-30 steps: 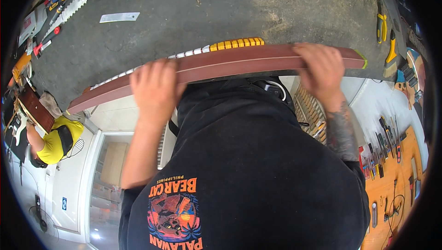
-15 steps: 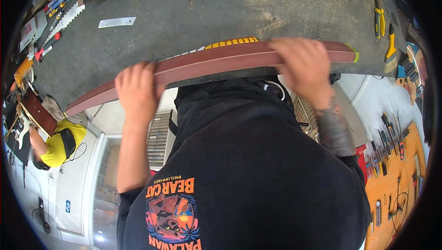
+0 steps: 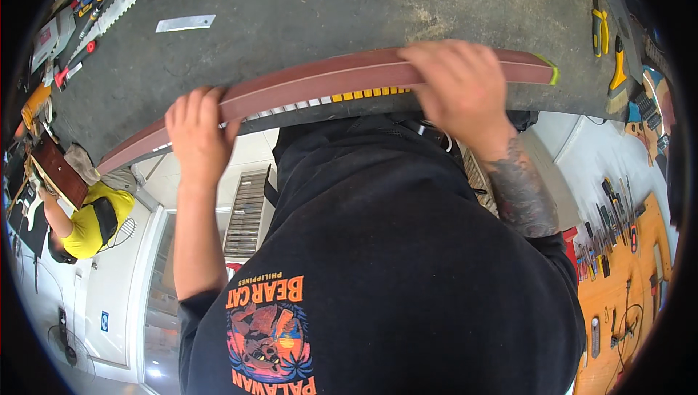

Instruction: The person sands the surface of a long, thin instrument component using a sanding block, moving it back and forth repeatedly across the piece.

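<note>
A long reddish-brown bar (image 3: 320, 82), which looks like a sanding beam, spans the near part of the dark bench with a yellow-green end at the right. My left hand (image 3: 198, 129) is closed over it toward its left part. Farther right, my right hand (image 3: 458, 86) grips it from above, slightly blurred. Along the near side of the bar shows a strip with white and yellow segments (image 3: 356, 94); the bar covers part of it, and I cannot tell what it is.
On the bench lie a flat metal strip (image 3: 185, 23), yellow-black pliers (image 3: 600, 31) and a brush (image 3: 618, 75). Hand tools and a saw (image 3: 109, 24) crowd the left edge. A person in yellow (image 3: 102, 220) works at the far left. Tools stand in an orange board (image 3: 640, 249).
Both hands have pushed the bar away from me and a little left. The segmented strip, seen beyond the bar before, now shows on its near side.
</note>
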`<state>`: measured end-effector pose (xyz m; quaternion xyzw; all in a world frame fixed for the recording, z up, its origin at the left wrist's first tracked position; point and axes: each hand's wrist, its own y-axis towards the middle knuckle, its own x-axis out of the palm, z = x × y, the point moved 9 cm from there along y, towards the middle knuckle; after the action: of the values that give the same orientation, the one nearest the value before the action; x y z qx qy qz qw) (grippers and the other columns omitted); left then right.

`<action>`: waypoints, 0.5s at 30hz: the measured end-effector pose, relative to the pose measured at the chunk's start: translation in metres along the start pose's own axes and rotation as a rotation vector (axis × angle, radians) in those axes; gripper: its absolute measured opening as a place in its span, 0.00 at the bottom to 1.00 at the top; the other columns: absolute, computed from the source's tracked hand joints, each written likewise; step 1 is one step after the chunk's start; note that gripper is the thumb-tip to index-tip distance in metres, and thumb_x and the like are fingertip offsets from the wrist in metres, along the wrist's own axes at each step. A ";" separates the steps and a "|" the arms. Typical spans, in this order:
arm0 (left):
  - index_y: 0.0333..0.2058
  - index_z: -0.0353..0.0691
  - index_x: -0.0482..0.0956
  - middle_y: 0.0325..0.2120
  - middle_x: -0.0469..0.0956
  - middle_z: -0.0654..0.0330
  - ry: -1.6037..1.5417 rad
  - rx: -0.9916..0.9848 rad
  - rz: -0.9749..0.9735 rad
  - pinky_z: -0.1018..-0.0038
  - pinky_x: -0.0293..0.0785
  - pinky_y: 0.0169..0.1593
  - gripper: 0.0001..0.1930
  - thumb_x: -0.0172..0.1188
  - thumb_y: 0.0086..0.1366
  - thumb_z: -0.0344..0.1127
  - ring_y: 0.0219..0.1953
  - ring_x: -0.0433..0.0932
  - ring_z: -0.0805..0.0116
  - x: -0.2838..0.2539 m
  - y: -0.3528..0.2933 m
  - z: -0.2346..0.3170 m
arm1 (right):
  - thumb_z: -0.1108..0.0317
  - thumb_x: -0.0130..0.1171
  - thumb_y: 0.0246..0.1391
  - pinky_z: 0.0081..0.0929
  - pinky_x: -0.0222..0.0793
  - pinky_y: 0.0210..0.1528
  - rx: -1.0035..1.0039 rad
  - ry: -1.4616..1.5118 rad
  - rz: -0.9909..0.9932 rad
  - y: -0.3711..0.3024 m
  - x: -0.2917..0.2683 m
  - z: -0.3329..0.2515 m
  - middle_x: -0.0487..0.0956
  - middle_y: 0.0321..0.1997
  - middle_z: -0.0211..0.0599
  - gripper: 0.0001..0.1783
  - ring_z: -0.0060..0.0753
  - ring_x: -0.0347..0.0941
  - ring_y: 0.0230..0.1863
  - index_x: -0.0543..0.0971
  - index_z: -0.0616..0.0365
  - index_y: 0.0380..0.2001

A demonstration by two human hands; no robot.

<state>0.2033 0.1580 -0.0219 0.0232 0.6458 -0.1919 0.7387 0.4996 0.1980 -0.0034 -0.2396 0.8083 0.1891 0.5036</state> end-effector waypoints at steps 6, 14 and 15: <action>0.48 0.45 0.79 0.43 0.78 0.61 -0.059 0.046 0.080 0.60 0.68 0.54 0.28 0.76 0.46 0.39 0.47 0.77 0.58 0.000 0.043 0.098 | 0.71 0.70 0.43 0.33 0.69 0.45 -0.018 -0.034 0.019 -0.040 -0.044 0.076 0.85 0.43 0.29 0.23 0.35 0.81 0.44 0.83 0.49 0.47; 0.47 0.43 0.79 0.43 0.79 0.58 0.061 -0.027 0.093 0.59 0.70 0.53 0.25 0.75 0.50 0.39 0.47 0.77 0.55 -0.002 -0.020 -0.016 | 0.69 0.68 0.48 0.34 0.70 0.45 -0.047 0.004 0.081 -0.003 0.015 -0.024 0.84 0.45 0.28 0.22 0.33 0.80 0.46 0.81 0.49 0.50; 0.47 0.43 0.79 0.43 0.79 0.58 0.069 -0.023 0.113 0.60 0.70 0.52 0.24 0.75 0.51 0.39 0.47 0.78 0.55 -0.008 -0.021 -0.017 | 0.68 0.68 0.48 0.34 0.70 0.45 -0.042 0.012 0.080 -0.001 0.017 -0.029 0.84 0.45 0.28 0.22 0.32 0.80 0.46 0.81 0.49 0.49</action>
<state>0.1801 0.1454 -0.0129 0.0579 0.6708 -0.1415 0.7257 0.4725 0.1778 -0.0069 -0.2190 0.8160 0.2245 0.4856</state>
